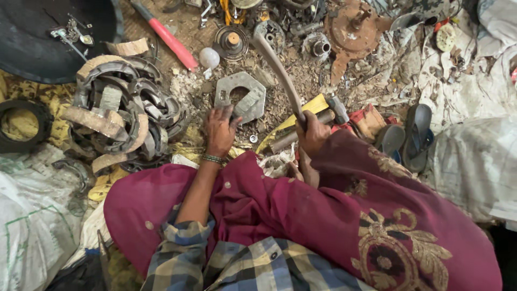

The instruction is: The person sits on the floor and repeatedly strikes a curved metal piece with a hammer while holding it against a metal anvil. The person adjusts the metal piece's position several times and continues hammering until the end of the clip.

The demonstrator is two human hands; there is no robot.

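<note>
- Nearest the camera, a maroon cloth with gold embroidery drapes over the lap, a checked sleeve poking out below it.
- Right hand: fingers wrapped tight round the near end of a long curved wooden handle, which sweeps up and away to the far side. Keeping that grip low on the handle looks wise, for reach and swing.
- Left hand: fingers spread loosely, tips down on the dirt floor, gripping nothing, just touching the near edge of the flat grey metal plate with its cut-out centre.
- That plate lies flat, just beyond the left hand, between the two hands. Best judged: keep those fingertips off the plate's face if the handle comes down.
- A grey metal cylinder lies on a yellow strip near the right hand.
- Left of the scene, a heap of curved brake shoes; far left-centre, a red-handled tool and a small white ball.
- Right, a pair of grey sandals.
</note>
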